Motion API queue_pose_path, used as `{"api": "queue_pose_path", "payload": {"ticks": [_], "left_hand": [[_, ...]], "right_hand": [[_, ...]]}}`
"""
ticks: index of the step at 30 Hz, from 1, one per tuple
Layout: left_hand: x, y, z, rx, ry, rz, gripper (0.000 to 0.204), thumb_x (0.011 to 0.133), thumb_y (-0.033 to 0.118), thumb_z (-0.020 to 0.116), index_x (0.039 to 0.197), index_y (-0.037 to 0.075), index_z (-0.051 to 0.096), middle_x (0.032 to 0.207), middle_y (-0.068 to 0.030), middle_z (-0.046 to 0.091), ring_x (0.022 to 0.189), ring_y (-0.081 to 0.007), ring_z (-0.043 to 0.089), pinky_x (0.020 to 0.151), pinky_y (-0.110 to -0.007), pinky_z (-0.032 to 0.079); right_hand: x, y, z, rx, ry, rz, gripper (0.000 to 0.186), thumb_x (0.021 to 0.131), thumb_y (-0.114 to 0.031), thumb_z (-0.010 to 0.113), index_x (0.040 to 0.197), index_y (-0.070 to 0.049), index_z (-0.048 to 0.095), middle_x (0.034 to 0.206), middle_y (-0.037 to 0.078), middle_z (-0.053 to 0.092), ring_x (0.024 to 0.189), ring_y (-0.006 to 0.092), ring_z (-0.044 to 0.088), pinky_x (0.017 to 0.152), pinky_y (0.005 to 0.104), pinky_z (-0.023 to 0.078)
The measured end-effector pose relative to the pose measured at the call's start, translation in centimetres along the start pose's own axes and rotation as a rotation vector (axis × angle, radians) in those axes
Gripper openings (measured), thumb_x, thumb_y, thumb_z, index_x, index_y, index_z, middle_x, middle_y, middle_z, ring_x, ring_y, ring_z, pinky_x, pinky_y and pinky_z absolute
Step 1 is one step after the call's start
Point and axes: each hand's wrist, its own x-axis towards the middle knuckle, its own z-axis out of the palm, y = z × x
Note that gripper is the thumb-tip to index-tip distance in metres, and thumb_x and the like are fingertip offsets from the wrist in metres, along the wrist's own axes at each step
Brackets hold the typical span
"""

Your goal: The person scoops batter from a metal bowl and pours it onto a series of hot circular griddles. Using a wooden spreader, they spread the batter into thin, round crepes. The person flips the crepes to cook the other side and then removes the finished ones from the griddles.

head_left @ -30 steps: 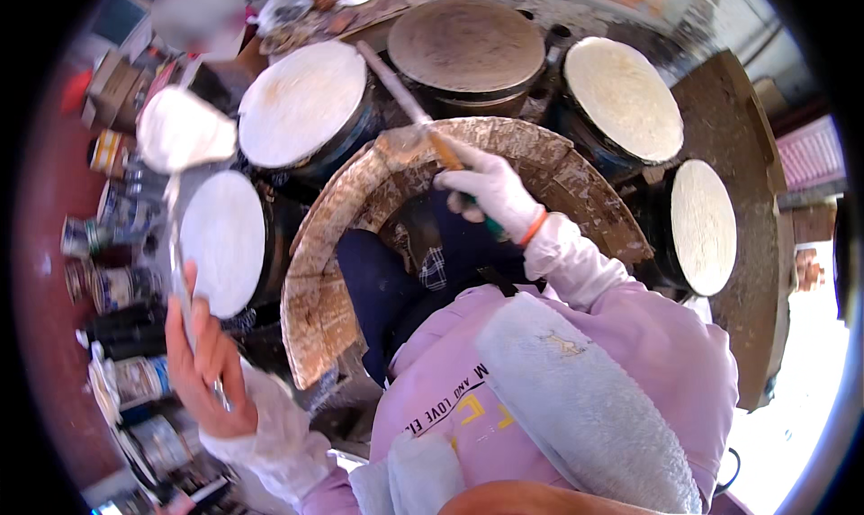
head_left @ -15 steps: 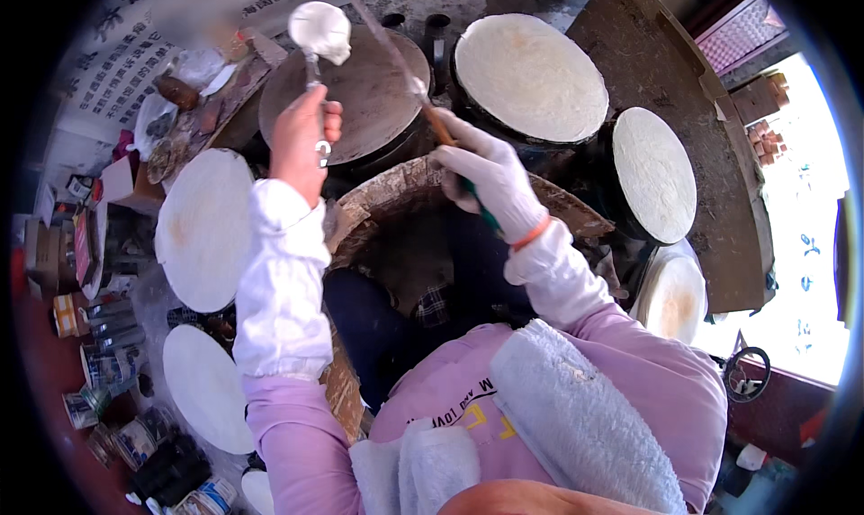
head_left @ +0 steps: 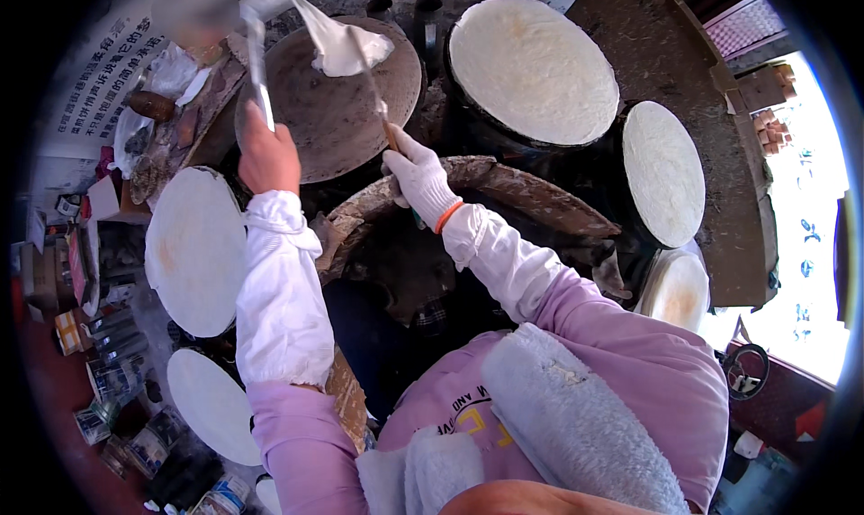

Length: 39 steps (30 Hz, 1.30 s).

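My bare left hand [head_left: 270, 160] is closed around the handle of a metal ladle [head_left: 259, 70], tipped over the far left of a round brown griddle [head_left: 301, 146]. White batter [head_left: 353, 51] runs from the ladle in a stretched sheet and lies in a thick patch on the griddle's far side. My right hand [head_left: 419, 175], in a white glove with an orange cuff, grips the wooden handle of a long thin spatula [head_left: 367, 65]. Its narrow blade reaches over the griddle and crosses the batter patch.
Round griddles covered with pale pancakes stand around me: one far right [head_left: 533, 70], one right [head_left: 664, 173], two at my left [head_left: 198, 250]. A curved, crusted rim [head_left: 540, 196] runs before my knees. Brown board [head_left: 657, 65] stands behind at right. Bags and jars crowd the left.
The ladle, held full above the griddle before, has moved left and tipped, and batter now lies on the griddle. My right hand has shifted left with the spatula over the batter.
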Motion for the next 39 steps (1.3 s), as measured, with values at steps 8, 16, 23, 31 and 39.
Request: {"api": "queue_pose_path", "payload": {"ticks": [8, 16, 23, 31, 39], "left_hand": [[2.8, -5.1, -7.1, -0.715, -0.166, -0.298, 0.028, 0.098, 0.025, 0.060, 0.115, 0.003, 0.061, 0.086, -0.0067, 0.064, 0.068, -0.0157, 0.060, 0.059, -0.028, 0.046], [-10.6, -0.4, -10.8, -1.215, -0.487, -0.959, 0.038, 0.096, 0.032, 0.068, 0.071, 0.016, 0.045, 0.054, 0.0069, 0.036, 0.043, -0.0041, 0.033, 0.039, -0.023, 0.023], [-29.7, -5.5, -12.8, -0.787, -0.447, -1.115, 0.034, 0.094, 0.026, 0.066, 0.068, 0.008, 0.055, 0.053, -0.0002, 0.050, 0.043, -0.0116, 0.047, 0.042, -0.029, 0.037], [-42.9, -9.9, -11.8, -0.260, -0.483, -0.691, 0.023, 0.087, 0.024, 0.063, 0.094, 0.007, 0.076, 0.082, -0.0175, 0.071, 0.072, -0.0359, 0.068, 0.069, -0.046, 0.053], [-42.2, -9.3, -10.3, -0.360, -0.416, -0.704, 0.023, 0.087, 0.020, 0.059, 0.101, 0.012, 0.075, 0.088, -0.0164, 0.072, 0.077, -0.0351, 0.069, 0.071, -0.045, 0.053]], "right_hand": [[1.8, -1.2, -0.3, 0.079, 0.133, 0.080, 0.056, 0.096, -0.018, 0.056, 0.151, -0.022, 0.046, 0.076, -0.001, 0.058, 0.053, 0.0100, 0.051, 0.045, 0.0271, 0.046], [10.6, -4.1, 3.6, -0.288, -0.110, -0.131, 0.051, 0.089, -0.023, 0.060, 0.140, -0.020, 0.058, 0.070, 0.006, 0.063, 0.057, 0.0178, 0.061, 0.055, 0.0336, 0.053], [1.0, -2.7, -6.5, -0.960, 0.223, -0.270, 0.057, 0.089, -0.030, 0.062, 0.144, -0.017, 0.052, 0.118, 0.023, 0.067, 0.110, 0.0392, 0.064, 0.094, 0.0414, 0.050], [1.9, -2.1, -2.1, -1.125, 0.171, -0.215, 0.046, 0.094, -0.031, 0.053, 0.139, -0.018, 0.051, 0.093, 0.025, 0.068, 0.092, 0.0433, 0.067, 0.080, 0.0532, 0.052], [7.4, -2.4, 1.2, -0.878, 0.154, -0.385, 0.049, 0.089, -0.033, 0.060, 0.135, -0.015, 0.059, 0.100, 0.026, 0.070, 0.099, 0.0402, 0.068, 0.086, 0.0452, 0.053]]}}
